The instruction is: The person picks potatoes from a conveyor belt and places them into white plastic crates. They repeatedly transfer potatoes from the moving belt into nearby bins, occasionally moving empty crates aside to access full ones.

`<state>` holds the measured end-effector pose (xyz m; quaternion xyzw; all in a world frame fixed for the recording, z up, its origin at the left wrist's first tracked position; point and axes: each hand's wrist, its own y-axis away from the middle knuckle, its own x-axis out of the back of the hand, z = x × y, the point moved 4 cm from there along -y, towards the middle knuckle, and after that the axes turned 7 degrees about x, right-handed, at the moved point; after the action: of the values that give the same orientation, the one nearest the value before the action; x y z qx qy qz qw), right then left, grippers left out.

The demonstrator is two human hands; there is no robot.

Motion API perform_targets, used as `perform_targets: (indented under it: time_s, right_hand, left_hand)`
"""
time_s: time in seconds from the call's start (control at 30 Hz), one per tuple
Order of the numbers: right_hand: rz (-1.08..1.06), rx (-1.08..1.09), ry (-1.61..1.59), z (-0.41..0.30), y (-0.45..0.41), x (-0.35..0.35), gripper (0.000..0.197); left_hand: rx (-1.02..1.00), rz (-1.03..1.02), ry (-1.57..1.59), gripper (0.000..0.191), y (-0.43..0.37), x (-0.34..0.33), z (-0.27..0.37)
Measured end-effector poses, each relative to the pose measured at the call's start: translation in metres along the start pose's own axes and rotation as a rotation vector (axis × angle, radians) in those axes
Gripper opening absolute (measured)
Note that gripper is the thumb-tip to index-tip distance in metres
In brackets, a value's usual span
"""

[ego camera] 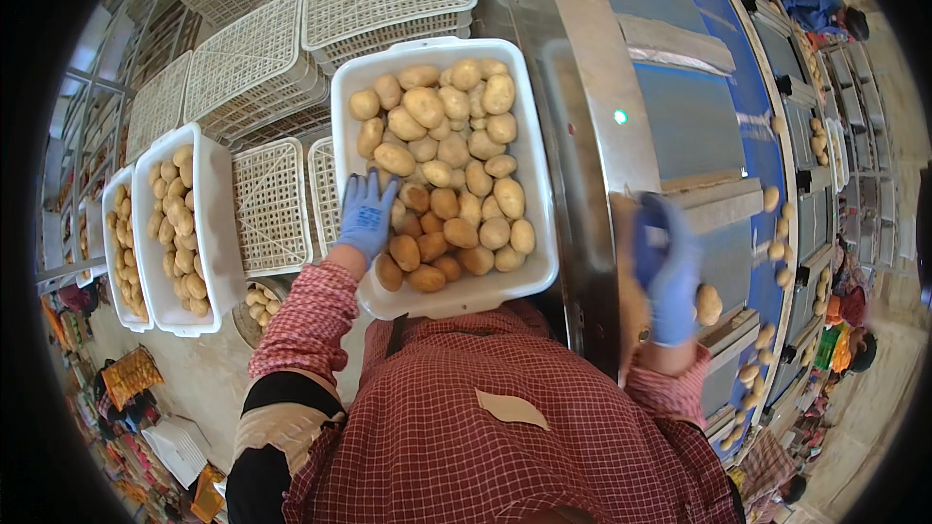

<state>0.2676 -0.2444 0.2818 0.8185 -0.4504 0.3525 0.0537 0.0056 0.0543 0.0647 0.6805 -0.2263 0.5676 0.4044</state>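
Observation:
In front of me stands a white plastic tub [542, 233] filled with potatoes [453, 151]. Several potatoes near its front are browner than the paler ones behind. My left hand [366, 215], in a blue glove, rests at the tub's left side with its fingers spread over the potatoes. Also gloved in blue, my right hand [666, 262] is raised by the metal edge [619, 153] of the sorting conveyor. Motion blurs it, so whether its fingers hold anything is unclear. A single potato [708, 305] lies just right of that wrist.
Stacked plastic crates [247, 65] stand at the left, behind two more potato-filled tubs [218, 233]. Slats [717, 205] cross the conveyor's grey panels, and potatoes line a blue belt [764, 233] beyond. A round container [255, 313] of potatoes sits on the floor. Other people [823, 11] are farther off.

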Motion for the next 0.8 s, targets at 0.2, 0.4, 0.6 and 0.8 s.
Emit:
perform_targets:
  time_s: [0.2, 0.4, 0.6, 0.8]
  right_hand:
    - [-0.944, 0.141, 0.736, 0.074, 0.037, -0.227, 0.085]
    - [-0.887, 0.375, 0.831, 0.093, 0.09, -0.232, 0.074]
    - [-1.039, 0.47, 0.791, 0.096, 0.075, -0.228, 0.065]
    - [-1.224, 0.4, 0.718, 0.104, 0.061, -0.234, 0.07]
  left_hand:
    - [-0.088, -0.021, -0.102, 0.075, -0.024, 0.004, 0.01]
    - [-0.147, -0.266, -0.265, 0.059, -0.024, -0.005, 0.019]
    - [-0.17, -0.379, -0.452, 0.047, -0.035, -0.014, 0.02]
    - [-0.247, -0.311, -0.375, 0.036, -0.032, -0.013, 0.011]
